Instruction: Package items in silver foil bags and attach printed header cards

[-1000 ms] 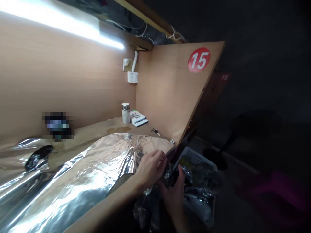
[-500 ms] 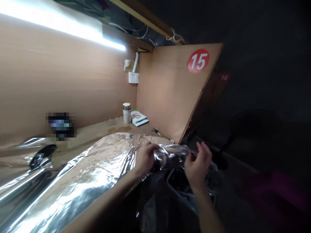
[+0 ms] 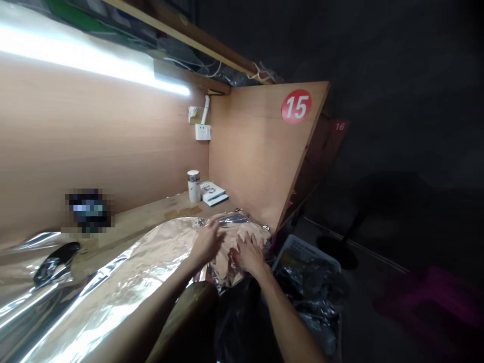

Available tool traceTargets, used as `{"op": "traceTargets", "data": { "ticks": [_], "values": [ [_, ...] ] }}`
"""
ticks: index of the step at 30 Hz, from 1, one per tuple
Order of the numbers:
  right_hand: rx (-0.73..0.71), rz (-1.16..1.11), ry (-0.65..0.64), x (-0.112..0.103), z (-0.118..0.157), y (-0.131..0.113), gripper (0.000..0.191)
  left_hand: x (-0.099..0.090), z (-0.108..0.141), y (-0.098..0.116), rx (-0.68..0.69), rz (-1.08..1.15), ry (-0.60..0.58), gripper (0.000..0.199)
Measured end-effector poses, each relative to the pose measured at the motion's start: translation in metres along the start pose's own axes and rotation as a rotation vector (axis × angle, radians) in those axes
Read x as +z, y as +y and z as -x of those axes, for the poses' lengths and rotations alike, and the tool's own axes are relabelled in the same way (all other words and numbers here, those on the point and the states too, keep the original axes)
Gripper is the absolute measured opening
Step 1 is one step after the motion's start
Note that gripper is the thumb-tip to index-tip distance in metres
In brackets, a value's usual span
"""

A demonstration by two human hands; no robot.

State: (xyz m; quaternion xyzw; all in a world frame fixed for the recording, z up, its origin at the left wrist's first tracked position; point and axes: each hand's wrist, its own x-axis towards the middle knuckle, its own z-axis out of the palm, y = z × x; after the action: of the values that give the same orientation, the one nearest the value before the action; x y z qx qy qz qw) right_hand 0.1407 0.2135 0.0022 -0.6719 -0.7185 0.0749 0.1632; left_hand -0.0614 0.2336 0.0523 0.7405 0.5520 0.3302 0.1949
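Note:
A large shiny film sheet (image 3: 151, 262) drapes over the table and down its front edge. My left hand (image 3: 207, 242) rests at the right part of the sheet, fingers bent; whether it pinches any film is too small to tell. Just right of it, my right hand (image 3: 249, 251) lies palm down on the sheet with its fingers spread. A piece of clear film (image 3: 234, 218) lies flat just beyond both hands.
A white-lidded bottle (image 3: 194, 187) and a small stack of booklets (image 3: 213, 193) stand at the back corner. A wooden partition (image 3: 253, 151) rises on the right. Below it, a grey basket (image 3: 302, 248) holds crumpled clear plastic. A dark stool (image 3: 336, 252) is farther right.
Both hands have moved left. The clear film once stretched between them now lies on the sheet. My right hand has opened and flattened, and the basket is more visible.

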Motion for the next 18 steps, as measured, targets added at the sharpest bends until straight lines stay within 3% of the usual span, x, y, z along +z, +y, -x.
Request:
{"op": "traceTargets", "data": {
  "ticks": [4,6,8,10,12,14,15,17,18],
  "values": [
    [0.371,-0.472,0.584,0.011,0.031,0.037,0.066,0.03,0.059,0.014,0.218,-0.198,-0.203,0.061],
    [0.457,-0.711,0.629,0.02,0.046,0.054,0.064,0.042,0.084,0.019,0.283,-0.334,-0.228,0.075],
    [0.421,-0.805,0.549,0.023,0.054,0.064,0.062,0.052,0.101,0.025,0.276,-0.371,-0.235,0.089],
    [0.393,-0.831,0.527,0.014,0.051,0.063,0.056,0.061,0.109,0.033,0.218,-0.309,-0.223,0.1],
    [0.372,-0.782,0.599,-0.007,0.036,0.046,0.047,0.067,0.108,0.039,0.134,-0.119,-0.152,0.103],
    [0.238,-0.557,0.742,-0.034,0.015,0.01,0.037,0.069,0.1,0.04,-0.042,0.33,-0.036,0.085],
    [0.081,-0.476,0.706,-0.047,0.005,-0.015,0.034,0.067,0.095,0.039,-0.154,0.588,0.025,0.066],
    [-0.306,-0.433,0.525,-0.068,-0.011,-0.068,0.033,0.057,0.086,0.031,-0.363,1.005,0.126,0.027],
    [-0.495,-0.438,0.384,-0.074,-0.018,-0.093,0.033,0.05,0.083,0.026,-0.438,1.135,0.155,0.022]
  ]
}}
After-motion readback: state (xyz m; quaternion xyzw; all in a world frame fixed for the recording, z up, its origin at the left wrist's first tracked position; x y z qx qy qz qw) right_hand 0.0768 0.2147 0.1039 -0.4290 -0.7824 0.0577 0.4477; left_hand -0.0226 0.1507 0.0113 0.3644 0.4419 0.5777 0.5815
